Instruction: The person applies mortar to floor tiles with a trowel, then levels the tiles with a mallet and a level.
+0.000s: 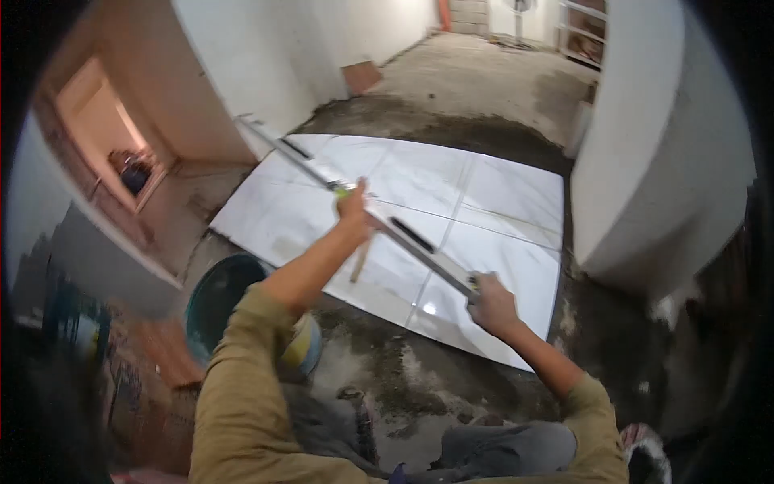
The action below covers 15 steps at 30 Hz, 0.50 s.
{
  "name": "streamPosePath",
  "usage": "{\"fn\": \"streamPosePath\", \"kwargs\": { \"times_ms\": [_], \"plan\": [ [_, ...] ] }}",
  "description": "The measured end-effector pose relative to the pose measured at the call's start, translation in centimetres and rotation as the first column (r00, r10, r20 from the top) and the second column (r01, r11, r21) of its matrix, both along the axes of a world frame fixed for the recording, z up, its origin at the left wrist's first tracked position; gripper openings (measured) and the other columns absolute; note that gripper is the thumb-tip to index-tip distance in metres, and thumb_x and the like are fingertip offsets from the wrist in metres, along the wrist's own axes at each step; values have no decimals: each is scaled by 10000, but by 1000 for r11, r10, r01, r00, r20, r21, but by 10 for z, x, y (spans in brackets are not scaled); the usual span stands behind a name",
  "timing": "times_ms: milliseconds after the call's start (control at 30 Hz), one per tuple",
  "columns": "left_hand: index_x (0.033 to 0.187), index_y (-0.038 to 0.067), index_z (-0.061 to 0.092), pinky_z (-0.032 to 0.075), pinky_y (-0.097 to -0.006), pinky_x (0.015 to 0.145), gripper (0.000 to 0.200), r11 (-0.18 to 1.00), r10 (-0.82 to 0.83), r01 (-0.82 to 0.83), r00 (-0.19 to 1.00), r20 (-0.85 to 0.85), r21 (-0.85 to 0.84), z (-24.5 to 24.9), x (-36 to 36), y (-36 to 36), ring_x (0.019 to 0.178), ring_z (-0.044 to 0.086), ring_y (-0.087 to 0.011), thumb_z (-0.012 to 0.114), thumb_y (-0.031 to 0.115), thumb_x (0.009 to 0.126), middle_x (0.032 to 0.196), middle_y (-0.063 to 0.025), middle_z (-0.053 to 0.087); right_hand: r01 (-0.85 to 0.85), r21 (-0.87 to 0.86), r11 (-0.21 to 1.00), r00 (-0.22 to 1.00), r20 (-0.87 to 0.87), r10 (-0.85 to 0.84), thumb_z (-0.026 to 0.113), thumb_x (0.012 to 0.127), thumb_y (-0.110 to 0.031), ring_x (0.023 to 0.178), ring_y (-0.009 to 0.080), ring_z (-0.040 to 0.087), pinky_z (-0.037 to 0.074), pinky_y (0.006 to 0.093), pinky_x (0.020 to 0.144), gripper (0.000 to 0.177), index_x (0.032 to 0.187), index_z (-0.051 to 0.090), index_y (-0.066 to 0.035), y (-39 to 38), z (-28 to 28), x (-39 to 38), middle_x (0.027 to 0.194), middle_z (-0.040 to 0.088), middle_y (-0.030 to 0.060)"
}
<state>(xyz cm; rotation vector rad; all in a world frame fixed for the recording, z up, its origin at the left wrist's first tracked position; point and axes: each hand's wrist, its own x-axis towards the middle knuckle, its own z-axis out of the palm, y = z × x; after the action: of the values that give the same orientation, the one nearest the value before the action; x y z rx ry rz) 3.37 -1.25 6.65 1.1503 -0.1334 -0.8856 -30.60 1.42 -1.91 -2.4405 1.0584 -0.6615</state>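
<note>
A long metal spirit level slants across the view, over white marble-patterned floor tiles. My left hand is closed around it near its middle, beside a yellow-green part. Toward the near right end, my right hand grips the same level. A short wooden stick or handle shows on the tiles just below my left hand; its upper end is hidden by the hand and level.
Left of my knees stand a dark green bucket and a yellow-and-blue container. White walls flank the tiles. Beyond lies rough concrete floor, with a reddish-brown board against the left wall and a stand fan at the back.
</note>
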Motion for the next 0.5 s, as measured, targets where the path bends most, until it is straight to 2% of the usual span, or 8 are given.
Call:
{"fn": "streamPosePath", "kwargs": {
  "times_ms": [67, 100, 133, 200, 267, 333, 400, 500],
  "plan": [
    [952, 117, 547, 507, -430, 631, 284, 993, 38, -38, 999, -2, -113, -55, 30, -53, 692, 555, -217, 732, 312, 863, 874, -38, 575, 5, -105, 994, 971, 238, 20, 772, 642, -119, 1014, 353, 587, 496, 428, 887, 646, 1229, 525, -9, -15, -29, -7, 1087, 579, 190],
    [938, 115, 548, 497, -405, 622, 262, 973, 159, -159, 987, -11, -170, -36, 4, -54, 693, 549, -181, 721, 300, 870, 850, -22, 578, 110, 56, 992, 964, 238, -120, 803, 609, -155, 1047, 349, 572, 487, 430, 906, 722, 1252, 516, 4, -17, -27, -6, 1121, 576, 201],
    [915, 110, 550, 481, -352, 595, 226, 951, 234, -229, 972, -3, -209, -1, -26, -42, 679, 534, -144, 716, 259, 876, 804, -11, 570, 187, 46, 981, 946, 262, -193, 821, 602, -185, 1003, 349, 589, 480, 426, 903, 752, 1240, 503, 53, -24, -40, -7, 1071, 592, 219],
    [886, 104, 548, 471, -335, 549, 165, 910, 309, -248, 940, 147, -331, 17, -48, -49, 600, 530, -155, 695, 179, 876, 732, -20, 556, 339, 259, 904, 875, 265, -404, 836, 609, -158, 940, 318, 617, 508, 397, 841, 759, 1241, 490, 81, -42, -60, -12, 1030, 609, 195],
    [920, 78, 562, 464, -319, 563, 93, 858, 265, -194, 960, 87, -475, 39, -72, -41, 617, 539, -145, 634, 136, 930, 782, -19, 584, 239, 621, 746, 828, 271, -491, 845, 607, -119, 807, 256, 639, 532, 345, 753, 722, 1213, 500, 72, -42, -35, -14, 1003, 618, 144],
    [932, 65, 563, 463, -297, 593, 114, 867, 311, -141, 902, 298, -478, 52, -80, -31, 637, 544, -139, 637, 152, 935, 792, -20, 588, 177, 659, 731, 865, 250, -434, 825, 619, -71, 718, 189, 628, 543, 309, 648, 651, 1180, 516, 47, -41, -27, -12, 923, 622, 96],
    [936, 59, 563, 463, -292, 612, 120, 835, 325, -120, 896, 304, -538, 58, -83, -28, 652, 548, -138, 635, 155, 938, 795, -22, 588, 107, 763, 638, 788, 326, -522, 803, 637, -47, 656, 160, 605, 543, 307, 584, 508, 1081, 568, 25, -32, -23, -2, 841, 620, 76],
    [930, 52, 566, 464, -291, 642, 138, 810, 304, -48, 887, 349, -584, 62, -85, -25, 675, 551, -139, 632, 173, 945, 792, -25, 588, 71, 811, 581, 823, 282, -493, 752, 708, -64, 695, 165, 629, 545, 305, 608, 380, 1044, 589, 6, -43, -45, 4, 850, 636, 68]
  ]
}}
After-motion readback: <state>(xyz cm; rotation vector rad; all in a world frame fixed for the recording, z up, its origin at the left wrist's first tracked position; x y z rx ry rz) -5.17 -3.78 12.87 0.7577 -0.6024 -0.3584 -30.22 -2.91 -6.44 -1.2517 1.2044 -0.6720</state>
